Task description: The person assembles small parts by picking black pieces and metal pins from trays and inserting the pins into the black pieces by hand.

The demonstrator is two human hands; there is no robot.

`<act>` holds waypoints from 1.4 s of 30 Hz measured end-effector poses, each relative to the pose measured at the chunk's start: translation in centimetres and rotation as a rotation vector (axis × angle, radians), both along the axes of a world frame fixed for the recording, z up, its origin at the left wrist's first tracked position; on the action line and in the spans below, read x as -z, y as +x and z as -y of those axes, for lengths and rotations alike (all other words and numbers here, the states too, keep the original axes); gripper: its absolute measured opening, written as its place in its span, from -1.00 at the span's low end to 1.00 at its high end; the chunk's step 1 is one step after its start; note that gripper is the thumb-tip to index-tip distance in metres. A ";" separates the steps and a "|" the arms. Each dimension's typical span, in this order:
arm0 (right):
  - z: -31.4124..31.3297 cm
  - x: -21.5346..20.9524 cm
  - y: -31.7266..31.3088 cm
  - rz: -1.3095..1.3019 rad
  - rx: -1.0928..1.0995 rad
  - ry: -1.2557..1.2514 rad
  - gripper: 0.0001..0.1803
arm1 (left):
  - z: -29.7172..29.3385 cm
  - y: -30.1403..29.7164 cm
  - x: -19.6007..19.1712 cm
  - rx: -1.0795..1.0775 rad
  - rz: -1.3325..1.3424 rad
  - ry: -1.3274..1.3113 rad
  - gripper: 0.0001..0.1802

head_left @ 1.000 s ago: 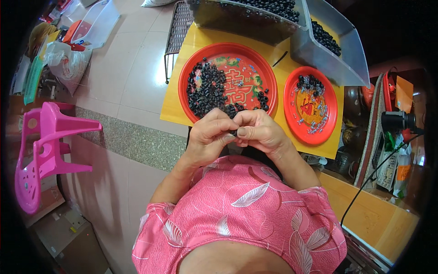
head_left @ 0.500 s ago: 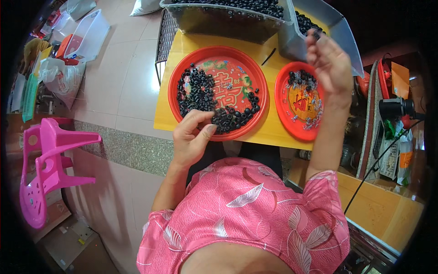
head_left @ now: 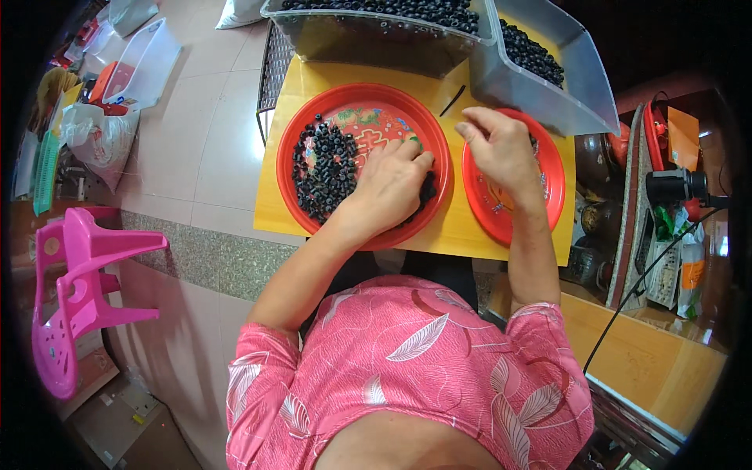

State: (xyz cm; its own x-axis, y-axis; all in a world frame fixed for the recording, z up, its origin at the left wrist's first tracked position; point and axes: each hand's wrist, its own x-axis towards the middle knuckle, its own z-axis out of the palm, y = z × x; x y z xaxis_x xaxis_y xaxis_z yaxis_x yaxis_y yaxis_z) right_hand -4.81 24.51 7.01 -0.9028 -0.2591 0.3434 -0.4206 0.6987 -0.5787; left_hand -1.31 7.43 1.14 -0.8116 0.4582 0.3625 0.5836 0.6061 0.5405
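My left hand [head_left: 394, 182] reaches over the right part of a large round red tray [head_left: 285, 172]. Its fingers are curled down beside small black ring-like pieces [head_left: 428, 188] at the rim; the back of the hand hides the fingertips. A heap of similar black pieces [head_left: 323, 168] covers the tray's left half. My right hand [head_left: 501, 153] hovers above a smaller red tray [head_left: 558, 184]. Its thumb and forefinger are apart, with nothing visible between them. Small metallic-looking bits lie in this smaller tray, and the hand and forearm cover much of it.
Two clear plastic bins, a left bin [head_left: 376, 51] and a right bin [head_left: 583, 86], hold many black pieces at the far side of the yellow tabletop [head_left: 270, 188]. A short black strip [head_left: 452, 100] lies between the trays. A pink plastic chair [head_left: 86, 290] is on the left.
My right hand came back from the right bin to above the smaller tray; the black piece it held no longer shows. My left hand moved rightward across the large tray from its near edge.
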 end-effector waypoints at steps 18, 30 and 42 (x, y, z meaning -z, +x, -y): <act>3.0 4.2 1.7 -0.166 -0.320 0.734 -0.81 | 4.7 5.9 -0.1 -0.298 0.594 0.882 -0.85; 4.3 4.0 1.2 -0.025 -0.395 0.544 -0.82 | 7.7 8.2 1.2 -0.247 0.643 1.370 -0.81; 8.9 5.1 -0.4 0.016 -0.373 0.458 -0.84 | 7.8 8.0 1.6 -0.246 0.660 1.413 -0.76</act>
State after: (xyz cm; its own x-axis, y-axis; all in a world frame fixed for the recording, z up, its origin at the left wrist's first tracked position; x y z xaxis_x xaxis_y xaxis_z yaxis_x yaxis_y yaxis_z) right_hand -5.18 15.56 1.95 -0.7266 -0.6784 0.1087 -0.6793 0.6857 -0.2615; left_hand 6.73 -0.40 -0.51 -0.9935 -0.0921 -0.0675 -0.0063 -0.5464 0.8375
